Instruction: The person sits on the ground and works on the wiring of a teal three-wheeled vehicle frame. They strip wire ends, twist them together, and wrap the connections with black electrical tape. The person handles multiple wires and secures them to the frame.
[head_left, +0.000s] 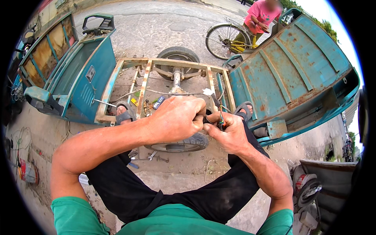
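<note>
My left hand (178, 117) is closed in a fist, its thumb and forefinger meeting my right hand's fingertips. A small dark piece, perhaps black tape, shows between the two hands, too hidden to name surely. In my right hand (229, 131) the fingers are curled round a bundle of thin coloured wires (222, 122), with orange, red and green among them. From there the wires rise to a white connector (207, 91) by the frame's crossbar. Both hands are above the near part of a rusty cream metal frame (147, 80).
A teal cab body (88, 74) stands left of the frame, a rusty teal cargo bed (284, 66) right. Wheels (178, 55) lie beyond and below my hands. Wrenches (152, 155) lie on the ground. A person in pink (261, 15) is beside a bicycle (229, 39).
</note>
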The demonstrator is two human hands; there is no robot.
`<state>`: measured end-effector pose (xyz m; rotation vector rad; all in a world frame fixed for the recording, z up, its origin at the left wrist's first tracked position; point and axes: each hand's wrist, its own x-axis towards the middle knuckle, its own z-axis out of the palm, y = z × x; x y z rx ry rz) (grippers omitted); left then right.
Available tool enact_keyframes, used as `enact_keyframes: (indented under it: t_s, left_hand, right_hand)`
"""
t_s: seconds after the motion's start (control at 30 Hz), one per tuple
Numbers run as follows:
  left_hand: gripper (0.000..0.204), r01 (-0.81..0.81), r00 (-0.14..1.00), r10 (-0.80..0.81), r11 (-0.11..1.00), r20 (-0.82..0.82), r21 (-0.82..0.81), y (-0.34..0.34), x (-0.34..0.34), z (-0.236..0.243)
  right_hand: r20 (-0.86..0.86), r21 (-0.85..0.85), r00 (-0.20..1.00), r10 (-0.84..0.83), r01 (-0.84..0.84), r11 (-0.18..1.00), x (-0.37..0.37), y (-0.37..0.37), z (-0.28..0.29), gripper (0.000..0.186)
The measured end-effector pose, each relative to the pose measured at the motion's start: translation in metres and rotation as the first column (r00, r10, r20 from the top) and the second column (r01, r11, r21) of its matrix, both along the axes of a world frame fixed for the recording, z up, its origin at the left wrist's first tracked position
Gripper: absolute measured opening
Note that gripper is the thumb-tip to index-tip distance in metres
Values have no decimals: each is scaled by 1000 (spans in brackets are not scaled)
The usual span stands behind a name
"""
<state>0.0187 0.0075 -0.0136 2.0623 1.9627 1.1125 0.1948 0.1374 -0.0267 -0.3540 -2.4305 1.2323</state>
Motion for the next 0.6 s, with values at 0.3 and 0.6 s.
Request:
enact_keyframes:
  t_s: [0.3, 0.6]
  left_hand:
    - [17, 71, 953, -53, 996, 299, -49, -10, -6, 10]
    - [14, 19, 997, -14, 998, 82, -56, -3, -4, 8]
  right_hand:
    - [-50, -129, 996, -74, 68, 989, -7, -2, -2, 19]
    - [-36, -21, 999, -17, 16, 1000, -3, -7, 1, 19]
